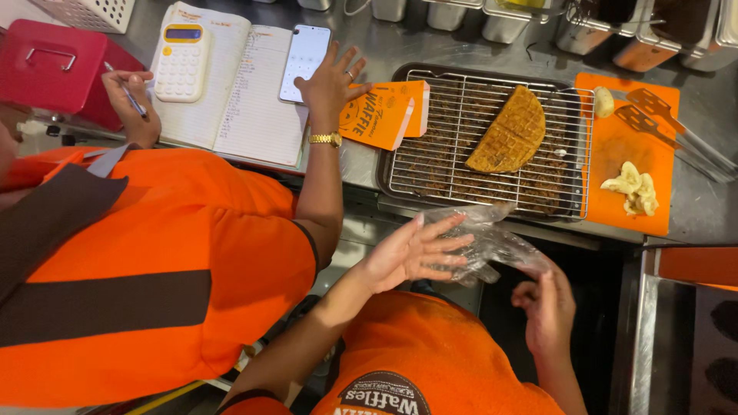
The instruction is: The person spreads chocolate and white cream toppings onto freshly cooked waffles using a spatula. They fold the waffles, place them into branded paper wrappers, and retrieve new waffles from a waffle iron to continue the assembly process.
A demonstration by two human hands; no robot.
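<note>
Right, my left hand (415,252) is spread flat and my right hand (547,303) pinches the clear plastic glove (492,242), lower centre, w/ the folded waffle (509,131) cooling on the wire rack (430,165) (upper right).

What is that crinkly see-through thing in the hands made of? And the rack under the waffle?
The glove between the left hand and right hand looks like thin clear plastic: see-through, wrinkled, shiny. The rack looks like bare metal wire: silvery, thin crossing bars.
</note>
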